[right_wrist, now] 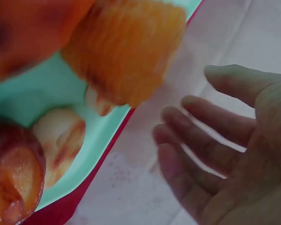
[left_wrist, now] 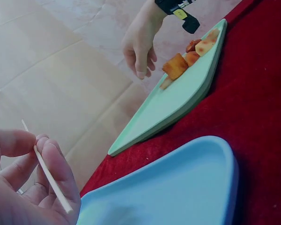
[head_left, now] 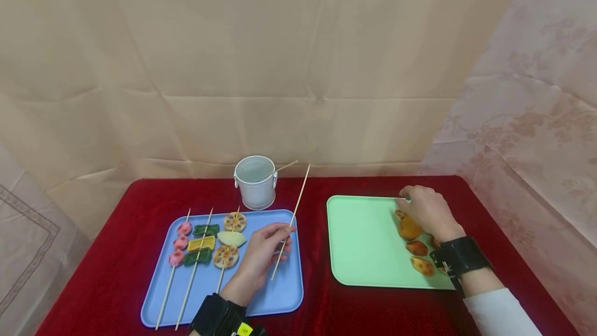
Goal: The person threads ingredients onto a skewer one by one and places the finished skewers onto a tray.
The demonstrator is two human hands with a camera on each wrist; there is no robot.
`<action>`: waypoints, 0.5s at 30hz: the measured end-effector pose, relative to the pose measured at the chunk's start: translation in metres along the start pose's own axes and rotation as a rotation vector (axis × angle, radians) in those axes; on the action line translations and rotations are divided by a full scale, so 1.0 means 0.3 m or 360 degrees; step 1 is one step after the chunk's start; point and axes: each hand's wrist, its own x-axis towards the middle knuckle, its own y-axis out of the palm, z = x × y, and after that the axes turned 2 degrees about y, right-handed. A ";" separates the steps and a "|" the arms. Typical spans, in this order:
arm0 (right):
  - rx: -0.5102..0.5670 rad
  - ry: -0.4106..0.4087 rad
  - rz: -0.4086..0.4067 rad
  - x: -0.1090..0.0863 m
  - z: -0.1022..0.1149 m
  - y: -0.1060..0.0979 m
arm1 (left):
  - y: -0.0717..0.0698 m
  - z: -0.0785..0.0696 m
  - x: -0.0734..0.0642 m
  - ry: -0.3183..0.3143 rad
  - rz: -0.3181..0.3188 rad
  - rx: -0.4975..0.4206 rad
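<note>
Between thumb and fingers, my left hand (head_left: 267,253) pinches a thin wooden skewer (head_left: 302,191) over the right part of the blue tray (head_left: 291,294). The skewer is bare and slants up to the right. My right hand (head_left: 430,211) hovers near the far right of the green tray (head_left: 361,242), its fingers apart and holding nothing in the right wrist view. Below and beside it lie several browned food pieces: an orange-yellow ridged chunk (right_wrist: 131,51), a pale browned slice (right_wrist: 61,138) and a dark-rimmed round piece (right_wrist: 16,183). The hand and wrist hide some of them in the head view.
On the blue tray's left lie a skewer of pink balls (head_left: 180,243), one of green and yellow pieces (head_left: 201,243), and one with lotus root slices (head_left: 226,256). Behind stands a small metal bucket (head_left: 255,185) with a skewer leaning out. A red cloth (head_left: 317,305) covers the table.
</note>
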 end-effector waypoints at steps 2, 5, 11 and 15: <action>-0.0020 0.0056 0.0070 0.009 -0.014 -0.005 | -0.004 0.004 0.000 -0.0003 -0.0001 -0.0002; -0.0057 0.0141 0.0170 0.018 -0.027 -0.011 | -0.009 0.011 0.001 -0.0006 -0.0002 -0.0016; -0.0059 0.0249 0.0337 0.029 -0.034 -0.016 | -0.017 0.024 0.002 -0.0015 -0.0027 -0.0017; -0.0037 0.0293 0.0418 0.037 -0.032 -0.020 | -0.022 0.028 0.003 -0.0012 -0.0041 -0.0029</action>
